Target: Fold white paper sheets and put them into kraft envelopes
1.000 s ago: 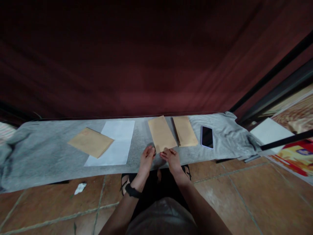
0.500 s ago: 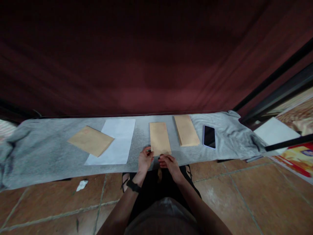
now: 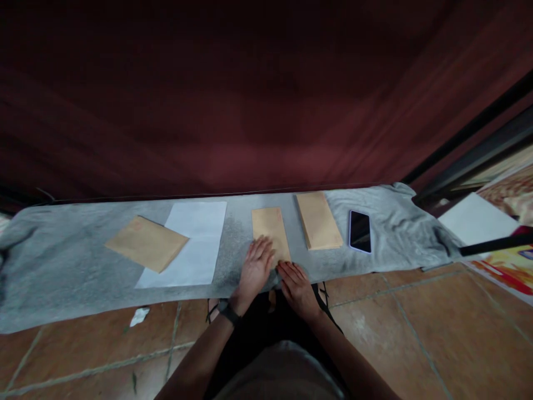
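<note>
A brown paper envelope (image 3: 268, 221) lies in front of me on the grey cloth. My left hand (image 3: 258, 264) rests flat on its lower left part, fingers stretched out. My right hand (image 3: 295, 282) lies at the envelope's near right corner, its fingers extended and touching the edge. To the right is a stack of brown envelopes (image 3: 320, 221). On the left, more brown paper envelopes (image 3: 146, 243) lie slantwise, overlapping white paper (image 3: 199, 244). The envelope's near edge is partly hidden by my hands.
A phone (image 3: 360, 231) lies right of the stack. The grey cloth (image 3: 66, 261) covers a narrow bench. Behind it hangs a dark red curtain (image 3: 250, 122). A white board (image 3: 478, 219) and a dark bar stand at the right; crumpled white tissue (image 3: 139, 316) is on the tiled floor.
My left hand has moved from the near left corner onto the envelope and flattened. My right hand has gone from curled fingers to flat at the near edge. The view has shifted slightly.
</note>
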Demonstrator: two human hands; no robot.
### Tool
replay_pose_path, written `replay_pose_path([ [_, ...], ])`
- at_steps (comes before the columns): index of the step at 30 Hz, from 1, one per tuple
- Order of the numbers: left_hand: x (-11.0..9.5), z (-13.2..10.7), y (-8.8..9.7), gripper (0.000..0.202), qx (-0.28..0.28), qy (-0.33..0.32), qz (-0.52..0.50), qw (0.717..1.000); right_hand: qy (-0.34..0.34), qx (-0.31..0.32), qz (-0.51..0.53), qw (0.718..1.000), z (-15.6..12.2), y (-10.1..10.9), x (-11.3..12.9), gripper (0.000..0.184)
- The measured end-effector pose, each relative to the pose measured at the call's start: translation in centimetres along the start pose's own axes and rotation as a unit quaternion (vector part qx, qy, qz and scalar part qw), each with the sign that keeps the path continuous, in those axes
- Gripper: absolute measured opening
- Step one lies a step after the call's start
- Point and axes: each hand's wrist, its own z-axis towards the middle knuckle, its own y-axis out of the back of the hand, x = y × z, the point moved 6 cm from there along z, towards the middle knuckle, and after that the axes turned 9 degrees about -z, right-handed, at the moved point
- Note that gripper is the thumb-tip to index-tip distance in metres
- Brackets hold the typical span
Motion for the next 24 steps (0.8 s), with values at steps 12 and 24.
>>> replay_pose_path([
  [12,2.8,11.0,-4.9,0.060,0.111,-0.037,0.071,0.991,-0.019,0.001,0.060,0.998,0.3,0.3,-0.6,0.051],
  [24,2.7,12.0,-5.4,0.059,0.132,-0.062,0.059,0.988,-0.027,0.015,0.066,0.997,0.5,0.4,-0.7,0.049],
])
